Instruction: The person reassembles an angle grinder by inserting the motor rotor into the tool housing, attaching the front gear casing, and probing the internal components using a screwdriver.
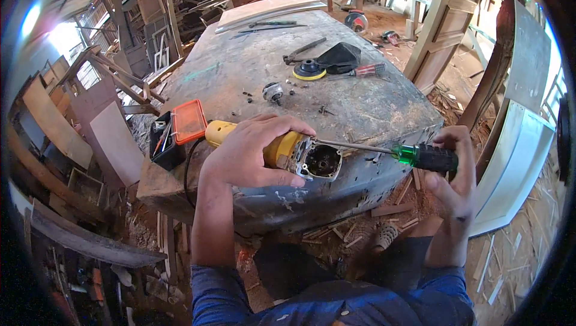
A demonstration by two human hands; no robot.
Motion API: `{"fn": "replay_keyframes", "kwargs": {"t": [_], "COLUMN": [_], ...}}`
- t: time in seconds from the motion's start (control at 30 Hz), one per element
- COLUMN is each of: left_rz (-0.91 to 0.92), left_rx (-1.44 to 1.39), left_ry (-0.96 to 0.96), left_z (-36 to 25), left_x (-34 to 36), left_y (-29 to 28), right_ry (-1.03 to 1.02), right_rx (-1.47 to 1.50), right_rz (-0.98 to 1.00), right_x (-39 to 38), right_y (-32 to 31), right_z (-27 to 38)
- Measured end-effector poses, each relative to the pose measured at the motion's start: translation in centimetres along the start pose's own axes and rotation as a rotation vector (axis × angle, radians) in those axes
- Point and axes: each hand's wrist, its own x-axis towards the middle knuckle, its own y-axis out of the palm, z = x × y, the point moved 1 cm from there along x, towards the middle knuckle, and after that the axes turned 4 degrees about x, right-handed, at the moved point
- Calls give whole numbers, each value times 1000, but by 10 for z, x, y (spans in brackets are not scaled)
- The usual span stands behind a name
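Status of work: the yellow power-tool body (287, 149) stands open at one end, exposing a dark round cavity. A round silver metal gear assembly (273, 92) lies detached, beyond the left grip (255, 149). Small dark screws (324, 110) lie loose beyond the open end. Separation of the front assembly is therefore judged complete. Fastener work at the open end appears in progress, and reassembly is judged outstanding. Whether the screwdriver tip is seated in a fastener cannot be told.

Orientation: the long axis of the body runs mainly left to right through the left grip, angled slightly nearer the person at its right end. The open end points right, toward the right grip (463, 182). The steel-shafted screwdriver with green-and-black handle (408, 155) lies between the grips. Its long axis runs nearly left to right; its tip points left, at the far upper rim of the opening.

Grip state: the left grip is clamped over the body, thumb on the near side, at the near edge of the grey, worn table (384, 110). The right grip is curled about the black rear of the handle, its thumb just below.
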Motion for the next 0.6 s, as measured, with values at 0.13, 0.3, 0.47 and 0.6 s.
{"fn": "replay_keyframes", "kwargs": {"t": [0.13, 0.3, 0.47, 0.6], "left_rz": [-16, 5, -8, 7], "left_rx": [-15, -22, -5, -41], "left_ry": [7, 1, 0, -23], "left_z": [-2, -1, -2, -2], "left_x": [-2, -2, -1, 0], "left_y": [-2, -2, -2, -4], "right_ry": [-43, 62, -114, 306], "right_rx": [-109, -150, 16, -142], "right_rz": [101, 100, -4, 211], "right_x": [3, 4, -6, 1], "right_y": [-16, -13, -12, -37], "right_z": [-8, -23, -7, -21]}}
